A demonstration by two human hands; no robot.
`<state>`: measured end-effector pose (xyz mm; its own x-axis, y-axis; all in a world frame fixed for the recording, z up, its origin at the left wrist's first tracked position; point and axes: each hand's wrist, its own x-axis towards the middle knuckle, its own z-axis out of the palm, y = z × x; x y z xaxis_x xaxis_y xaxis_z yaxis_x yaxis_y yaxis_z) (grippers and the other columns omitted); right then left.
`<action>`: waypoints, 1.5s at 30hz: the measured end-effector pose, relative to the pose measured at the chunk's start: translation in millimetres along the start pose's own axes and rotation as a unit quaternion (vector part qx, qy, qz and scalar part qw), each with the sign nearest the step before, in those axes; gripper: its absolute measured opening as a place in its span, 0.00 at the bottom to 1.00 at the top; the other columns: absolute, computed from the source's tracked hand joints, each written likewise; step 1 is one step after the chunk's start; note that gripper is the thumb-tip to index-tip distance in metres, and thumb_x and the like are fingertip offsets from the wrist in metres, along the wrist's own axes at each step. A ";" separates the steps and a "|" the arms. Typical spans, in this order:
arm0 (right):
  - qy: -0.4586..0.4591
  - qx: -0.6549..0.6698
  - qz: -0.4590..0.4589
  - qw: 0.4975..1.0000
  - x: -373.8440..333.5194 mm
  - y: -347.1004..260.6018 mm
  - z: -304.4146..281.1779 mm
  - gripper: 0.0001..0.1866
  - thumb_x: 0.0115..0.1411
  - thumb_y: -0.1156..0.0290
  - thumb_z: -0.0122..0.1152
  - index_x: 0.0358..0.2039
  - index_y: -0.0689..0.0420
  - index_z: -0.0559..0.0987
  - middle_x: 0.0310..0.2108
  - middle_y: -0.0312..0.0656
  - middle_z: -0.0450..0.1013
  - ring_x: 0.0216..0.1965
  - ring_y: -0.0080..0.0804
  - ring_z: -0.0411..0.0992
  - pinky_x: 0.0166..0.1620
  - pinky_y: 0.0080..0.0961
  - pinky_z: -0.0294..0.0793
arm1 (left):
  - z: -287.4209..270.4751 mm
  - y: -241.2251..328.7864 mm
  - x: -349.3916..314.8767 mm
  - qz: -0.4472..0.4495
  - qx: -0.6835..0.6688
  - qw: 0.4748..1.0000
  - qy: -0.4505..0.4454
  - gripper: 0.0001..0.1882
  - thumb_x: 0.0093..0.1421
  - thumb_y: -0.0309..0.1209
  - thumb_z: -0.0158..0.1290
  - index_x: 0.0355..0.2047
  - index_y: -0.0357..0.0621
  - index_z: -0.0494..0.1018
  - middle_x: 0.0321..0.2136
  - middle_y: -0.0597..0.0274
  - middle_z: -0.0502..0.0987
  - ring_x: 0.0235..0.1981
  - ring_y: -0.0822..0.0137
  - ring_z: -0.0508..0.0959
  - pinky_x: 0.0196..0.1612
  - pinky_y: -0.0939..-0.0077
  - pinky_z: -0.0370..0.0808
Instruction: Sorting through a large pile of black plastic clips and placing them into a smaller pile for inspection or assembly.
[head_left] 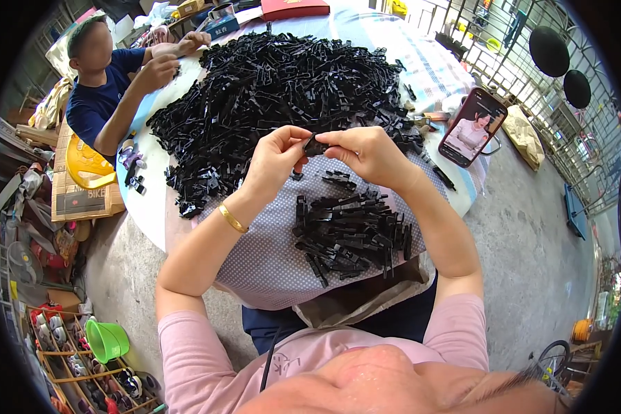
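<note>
Over the near edge of a big heap of small black plastic parts (283, 90), both my hands meet. Thumb and fingers of my left hand (273, 159) pinch one end of a small black plastic part (314, 145). My right hand (371, 155) grips the other end of it, partly hiding it. Closer to me, a smaller pile of longer black pieces (355, 234) lies on the dotted cloth (255, 265), pointing mostly one way. A few loose black pieces (339, 181) rest between that pile and my hands.
Across the table at the left, another person (100, 96) holds both hands by the heap. A phone (472, 127) showing a video stands at the right edge. A red box (295, 8) sits at the far side. A yellow stool (83, 162) and green bucket (107, 341) are left.
</note>
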<state>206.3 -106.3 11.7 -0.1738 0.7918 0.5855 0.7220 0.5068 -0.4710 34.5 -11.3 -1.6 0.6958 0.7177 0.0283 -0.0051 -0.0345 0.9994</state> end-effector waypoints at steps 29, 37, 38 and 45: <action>-0.006 0.186 0.081 0.979 -1.5 6.4 -15.9 0.15 0.51 0.70 0.64 0.39 0.60 0.77 0.31 0.40 0.76 0.30 0.26 0.73 0.35 0.20 0.73 | 5.1 8.7 -12.3 0.063 -0.022 0.993 -0.097 0.16 0.58 0.26 0.51 0.45 0.29 0.69 0.30 0.61 0.77 0.32 0.75 0.76 0.36 0.83 0.73; 0.148 -0.025 0.191 0.970 -7.7 66.2 -45.9 0.16 0.58 0.61 0.55 0.38 0.61 0.78 0.33 0.44 0.76 0.35 0.28 0.74 0.37 0.21 0.73 | 13.7 23.4 -22.5 0.270 0.241 0.877 -0.317 0.13 0.51 0.33 0.59 0.35 0.37 0.76 0.38 0.59 0.74 0.40 0.65 0.72 0.45 0.73 0.68; 0.159 -0.055 0.206 0.964 -7.1 66.3 -40.1 0.10 0.56 0.70 0.52 0.35 0.58 0.79 0.31 0.45 0.76 0.33 0.35 0.75 0.38 0.27 0.73 | 9.7 18.1 -17.6 0.259 0.208 0.881 -0.336 0.14 0.53 0.37 0.56 0.35 0.39 0.77 0.40 0.58 0.73 0.42 0.66 0.71 0.45 0.74 0.67; -0.091 -0.252 0.212 0.940 -5.9 67.9 -11.1 0.15 0.53 0.69 0.48 0.41 0.49 0.78 0.40 0.41 0.72 0.46 0.40 0.66 0.49 0.39 0.67 | 11.4 -14.0 19.1 0.347 0.553 0.758 0.022 0.15 0.49 0.27 0.55 0.40 0.42 0.73 0.48 0.57 0.69 0.50 0.55 0.64 0.52 0.65 0.63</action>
<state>263.9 -80.3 -16.4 0.1221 0.9544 0.2723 0.9700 -0.0566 -0.2365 56.0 -5.0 -15.3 0.7768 0.2821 0.5630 0.2626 -0.9577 0.1176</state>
